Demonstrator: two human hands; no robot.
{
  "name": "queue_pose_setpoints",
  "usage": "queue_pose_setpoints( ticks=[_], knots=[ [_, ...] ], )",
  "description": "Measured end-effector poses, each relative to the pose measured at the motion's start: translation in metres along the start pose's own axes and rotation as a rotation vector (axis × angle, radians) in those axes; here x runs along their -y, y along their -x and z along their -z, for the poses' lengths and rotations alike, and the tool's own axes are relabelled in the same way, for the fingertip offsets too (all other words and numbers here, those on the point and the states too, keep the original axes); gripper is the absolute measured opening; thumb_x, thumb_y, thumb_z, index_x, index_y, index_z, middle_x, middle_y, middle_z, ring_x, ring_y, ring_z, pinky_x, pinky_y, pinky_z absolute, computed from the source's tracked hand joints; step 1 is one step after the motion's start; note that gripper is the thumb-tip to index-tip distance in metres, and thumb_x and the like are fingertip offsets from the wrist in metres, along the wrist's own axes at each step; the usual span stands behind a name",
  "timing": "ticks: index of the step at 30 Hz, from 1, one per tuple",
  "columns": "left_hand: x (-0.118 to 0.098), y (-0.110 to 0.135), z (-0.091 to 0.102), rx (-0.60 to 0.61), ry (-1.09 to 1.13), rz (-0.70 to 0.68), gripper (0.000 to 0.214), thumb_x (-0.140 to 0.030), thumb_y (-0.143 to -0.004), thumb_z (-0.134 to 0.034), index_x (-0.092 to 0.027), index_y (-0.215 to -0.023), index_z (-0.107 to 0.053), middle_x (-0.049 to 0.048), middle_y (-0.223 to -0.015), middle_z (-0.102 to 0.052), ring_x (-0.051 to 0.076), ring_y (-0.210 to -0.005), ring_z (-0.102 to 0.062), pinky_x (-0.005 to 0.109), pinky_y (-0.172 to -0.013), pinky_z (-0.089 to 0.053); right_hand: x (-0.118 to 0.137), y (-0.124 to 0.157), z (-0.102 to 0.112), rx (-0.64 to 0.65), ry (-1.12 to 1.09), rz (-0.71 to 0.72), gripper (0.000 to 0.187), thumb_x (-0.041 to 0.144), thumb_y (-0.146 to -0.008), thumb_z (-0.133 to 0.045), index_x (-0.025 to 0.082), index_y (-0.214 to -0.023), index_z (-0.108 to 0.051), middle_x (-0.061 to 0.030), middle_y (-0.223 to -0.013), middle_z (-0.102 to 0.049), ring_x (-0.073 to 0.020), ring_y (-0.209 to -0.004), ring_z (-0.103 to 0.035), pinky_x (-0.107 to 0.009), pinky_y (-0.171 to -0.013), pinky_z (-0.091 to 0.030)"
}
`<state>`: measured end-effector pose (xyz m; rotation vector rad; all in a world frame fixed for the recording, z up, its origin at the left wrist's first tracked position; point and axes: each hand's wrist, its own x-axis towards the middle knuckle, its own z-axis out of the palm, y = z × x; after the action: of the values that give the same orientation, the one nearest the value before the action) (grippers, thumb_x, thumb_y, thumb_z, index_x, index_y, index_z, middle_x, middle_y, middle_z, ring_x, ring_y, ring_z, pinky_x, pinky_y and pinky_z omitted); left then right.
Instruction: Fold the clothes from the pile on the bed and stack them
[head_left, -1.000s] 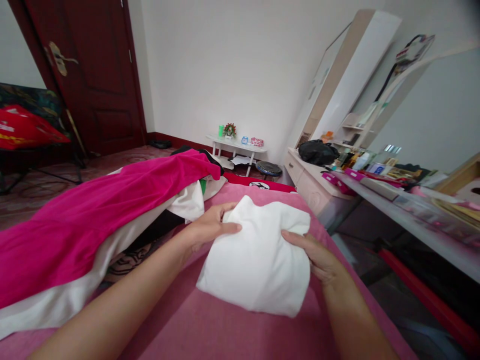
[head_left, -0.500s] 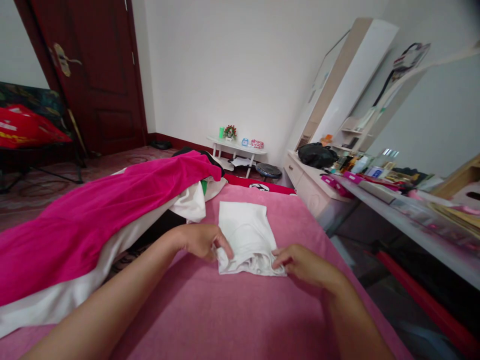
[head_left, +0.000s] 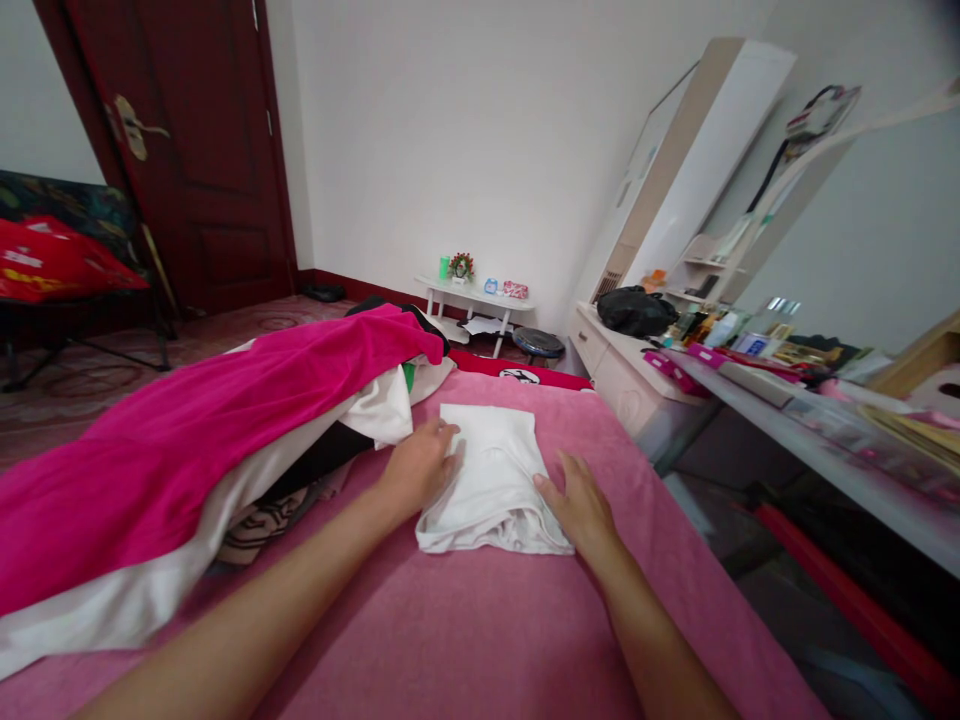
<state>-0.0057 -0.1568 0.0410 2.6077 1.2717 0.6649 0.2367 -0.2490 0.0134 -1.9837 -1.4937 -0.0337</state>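
Note:
A folded white garment (head_left: 491,480) lies on the pink bed cover (head_left: 465,630) in front of me. My left hand (head_left: 417,465) rests flat on its left edge, fingers stretched forward. My right hand (head_left: 576,503) lies flat against its right edge, fingers apart. Neither hand grips the cloth. The garment's near edge shows loose bunched layers.
A heap of clothes with a magenta garment (head_left: 202,420) on top covers the bed's left side. A cluttered desk (head_left: 787,390) and a white cabinet (head_left: 622,360) stand to the right. A small white table (head_left: 472,300) is by the far wall, a dark red door (head_left: 195,150) at the left.
The white garment, held up in both hands a second ago, was laid down folded on the bed. My hands let go of its near edge and now lie flat on its two sides.

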Motion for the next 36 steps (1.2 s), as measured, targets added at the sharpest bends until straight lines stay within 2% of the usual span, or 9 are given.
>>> queue_pose_setpoints(
  ticks=[4, 10, 13, 17, 19, 23, 26, 31, 36],
  knots=[
    [-0.019, 0.011, -0.024, 0.133, 0.04, -0.226, 0.059, -0.038, -0.086, -0.05, -0.015, -0.139, -0.038, 0.0153, -0.151, -0.026, 0.03, -0.139, -0.022, 0.045, -0.112, -0.022, 0.047, 0.0, 0.019, -0.093, -0.213, 0.254, 0.047, 0.034, -0.088, -0.045, 0.016, -0.132, -0.047, -0.0127, -0.135, -0.05, -0.0229, -0.125, -0.045, -0.041, -0.105, -0.035],
    [-0.031, 0.02, -0.046, 0.217, -0.036, -0.204, 0.062, -0.039, -0.088, -0.044, -0.013, -0.143, -0.03, 0.0165, -0.154, -0.013, 0.03, -0.142, -0.01, 0.051, -0.112, -0.016, 0.128, -0.036, 0.052, -0.211, -0.296, 0.501, 0.045, 0.035, -0.093, -0.041, 0.026, -0.138, -0.04, -0.0024, -0.143, -0.043, -0.0183, -0.135, -0.032, -0.04, -0.112, -0.026],
    [-0.029, 0.02, -0.047, 0.2, -0.022, -0.193, 0.062, -0.04, -0.087, -0.046, -0.015, -0.143, -0.032, 0.0146, -0.154, -0.013, 0.03, -0.141, -0.012, 0.05, -0.113, -0.017, 0.113, -0.068, 0.013, -0.108, -0.147, 0.426, 0.047, 0.036, -0.096, -0.03, 0.028, -0.142, -0.033, -0.0011, -0.149, -0.034, -0.0185, -0.141, -0.019, -0.046, -0.114, -0.017],
    [-0.029, 0.02, -0.045, 0.182, 0.012, -0.18, 0.06, -0.038, -0.086, -0.049, -0.015, -0.14, -0.038, 0.0152, -0.153, -0.02, 0.031, -0.14, -0.017, 0.049, -0.113, -0.018, 0.062, -0.091, -0.057, 0.415, 0.082, 0.13, 0.052, 0.04, -0.097, -0.02, 0.025, -0.146, -0.026, -0.0047, -0.154, -0.02, -0.021, -0.142, -0.012, -0.051, -0.112, -0.013],
    [-0.03, 0.021, -0.044, 0.17, 0.033, -0.179, 0.058, -0.036, -0.086, -0.05, -0.015, -0.139, -0.04, 0.0155, -0.152, -0.023, 0.031, -0.14, -0.019, 0.049, -0.112, -0.019, 0.046, -0.093, -0.075, 0.504, 0.107, 0.085, 0.052, 0.044, -0.097, -0.016, 0.028, -0.146, -0.023, -0.0024, -0.156, -0.013, -0.0198, -0.143, -0.008, -0.05, -0.113, -0.011],
    [-0.028, 0.02, -0.041, 0.125, 0.106, -0.186, 0.054, -0.037, -0.086, -0.052, -0.015, -0.135, -0.047, 0.0158, -0.149, -0.03, 0.032, -0.137, -0.027, 0.05, -0.11, -0.023, 0.041, -0.084, -0.074, 0.473, 0.125, 0.069, 0.054, 0.048, -0.095, -0.018, 0.031, -0.147, -0.019, -0.0033, -0.156, -0.01, -0.0196, -0.143, -0.006, -0.048, -0.113, -0.009],
    [-0.02, 0.017, -0.036, 0.065, 0.217, -0.169, 0.037, -0.036, -0.09, -0.045, -0.018, -0.118, -0.062, 0.012, -0.136, -0.05, 0.025, -0.124, -0.047, 0.039, -0.104, -0.036, 0.042, -0.069, -0.064, 0.465, 0.159, 0.051, 0.057, 0.05, -0.095, -0.019, 0.03, -0.148, -0.017, -0.0045, -0.156, -0.009, -0.0226, -0.143, -0.006, -0.048, -0.112, -0.011],
    [-0.003, 0.011, -0.021, -0.071, 0.092, 0.131, 0.033, -0.033, -0.089, -0.044, -0.018, -0.112, -0.061, 0.011, -0.108, -0.066, 0.023, -0.097, -0.063, 0.033, -0.081, -0.047, 0.036, -0.029, -0.053, 0.359, 0.255, 0.059, 0.055, 0.046, -0.095, -0.024, 0.028, -0.147, -0.021, -0.0037, -0.154, -0.02, -0.0233, -0.141, -0.016, -0.044, -0.111, -0.016],
    [0.007, 0.009, -0.006, 0.128, -0.101, 0.374, 0.053, -0.059, -0.084, -0.041, -0.014, -0.092, -0.068, 0.0176, -0.09, -0.069, 0.033, -0.087, -0.065, 0.038, -0.07, -0.047, 0.035, -0.002, -0.042, 0.094, 0.305, -0.066, 0.061, 0.05, -0.092, -0.029, 0.013, -0.14, -0.035, -0.0145, -0.142, -0.041, -0.0249, -0.13, -0.038, -0.036, -0.103, -0.031]
  ],
)
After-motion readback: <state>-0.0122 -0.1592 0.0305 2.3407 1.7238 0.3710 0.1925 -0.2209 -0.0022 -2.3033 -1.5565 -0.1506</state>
